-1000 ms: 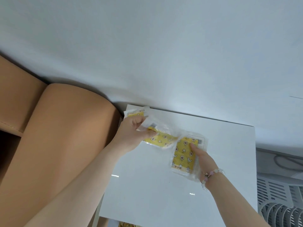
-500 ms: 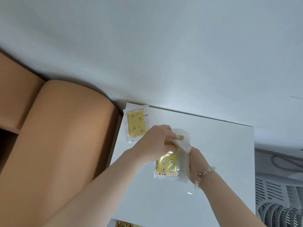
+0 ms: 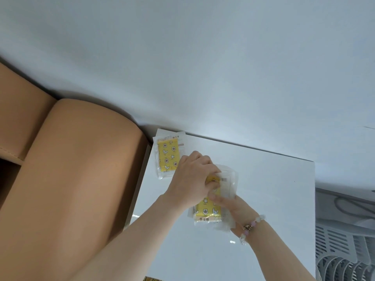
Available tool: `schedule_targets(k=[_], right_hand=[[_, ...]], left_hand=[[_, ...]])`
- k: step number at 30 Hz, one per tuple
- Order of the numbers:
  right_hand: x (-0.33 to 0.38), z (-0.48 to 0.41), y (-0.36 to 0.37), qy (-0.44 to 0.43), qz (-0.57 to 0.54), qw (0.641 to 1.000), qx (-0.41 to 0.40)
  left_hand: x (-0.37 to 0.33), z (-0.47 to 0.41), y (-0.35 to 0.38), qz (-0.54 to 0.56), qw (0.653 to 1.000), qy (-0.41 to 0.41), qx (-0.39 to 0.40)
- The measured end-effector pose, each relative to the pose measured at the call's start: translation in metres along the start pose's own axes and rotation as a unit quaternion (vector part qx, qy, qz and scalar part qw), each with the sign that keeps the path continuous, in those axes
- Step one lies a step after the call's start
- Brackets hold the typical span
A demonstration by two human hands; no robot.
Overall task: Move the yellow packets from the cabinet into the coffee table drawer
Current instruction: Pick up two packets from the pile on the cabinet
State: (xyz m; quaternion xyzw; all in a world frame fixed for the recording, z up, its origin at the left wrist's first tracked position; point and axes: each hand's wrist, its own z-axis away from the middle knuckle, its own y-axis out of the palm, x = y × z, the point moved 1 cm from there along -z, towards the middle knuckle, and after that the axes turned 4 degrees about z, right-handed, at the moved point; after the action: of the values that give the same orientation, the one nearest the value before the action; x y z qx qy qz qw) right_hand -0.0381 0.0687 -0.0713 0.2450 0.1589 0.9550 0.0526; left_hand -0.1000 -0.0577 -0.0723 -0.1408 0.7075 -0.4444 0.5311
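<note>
Head camera: left hand (image 3: 192, 177), fingers curled, pinches the packet stack (image 3: 209, 208) at its top; right hand (image 3: 235, 209) grips its right edge. Another packet (image 3: 167, 157) lies on the cabinet (image 3: 274, 199).

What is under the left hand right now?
The left hand grips the upper end of the yellow packets, which the right hand also holds. How many packets lie underneath is hidden.

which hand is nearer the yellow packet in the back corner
Left. The left hand, gripping the packet stack, is just right of the corner packet; the right hand is farther right.
</note>
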Motion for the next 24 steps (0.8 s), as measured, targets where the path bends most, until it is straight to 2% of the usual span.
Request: schedule_targets(k=[3,6,8,10,12,13,15,16,18,24], right_hand=[[-0.007,-0.005,-0.01,0.027,0.064,0.997,-0.032],[-0.007,-0.011,-0.01,0.035,0.078,0.995,-0.046],[-0.007,-0.012,-0.008,0.033,0.084,0.994,-0.062],[-0.007,-0.013,-0.01,0.028,0.088,0.993,-0.078],[-0.004,-0.013,-0.015,0.018,0.078,0.993,-0.091],[-0.003,-0.012,-0.017,0.014,0.065,0.993,-0.1],[-0.002,-0.012,-0.019,0.006,0.032,0.993,-0.116],[-0.002,-0.012,-0.019,0.001,0.017,0.993,-0.121],[-0.003,-0.013,-0.017,-0.004,0.001,0.992,-0.13],[-0.001,-0.011,-0.015,-0.004,-0.001,0.992,-0.129]], left_hand=[[0.006,0.003,-0.001,-0.006,0.996,-0.055,0.066],[0.01,0.005,-0.003,-0.019,0.991,-0.063,0.115],[0.013,0.007,-0.006,0.032,0.991,-0.094,0.091],[0.022,0.005,-0.009,0.109,0.974,-0.197,-0.012],[0.043,0.004,-0.013,0.13,0.915,-0.352,-0.15],[0.054,0.003,-0.014,0.125,0.873,-0.432,-0.186],[0.068,0.004,-0.014,0.104,0.811,-0.555,-0.154],[0.069,0.005,-0.013,0.092,0.799,-0.582,-0.121],[0.064,0.003,-0.012,0.081,0.796,-0.591,-0.1],[0.059,-0.008,-0.008,0.044,0.795,-0.595,-0.109]])
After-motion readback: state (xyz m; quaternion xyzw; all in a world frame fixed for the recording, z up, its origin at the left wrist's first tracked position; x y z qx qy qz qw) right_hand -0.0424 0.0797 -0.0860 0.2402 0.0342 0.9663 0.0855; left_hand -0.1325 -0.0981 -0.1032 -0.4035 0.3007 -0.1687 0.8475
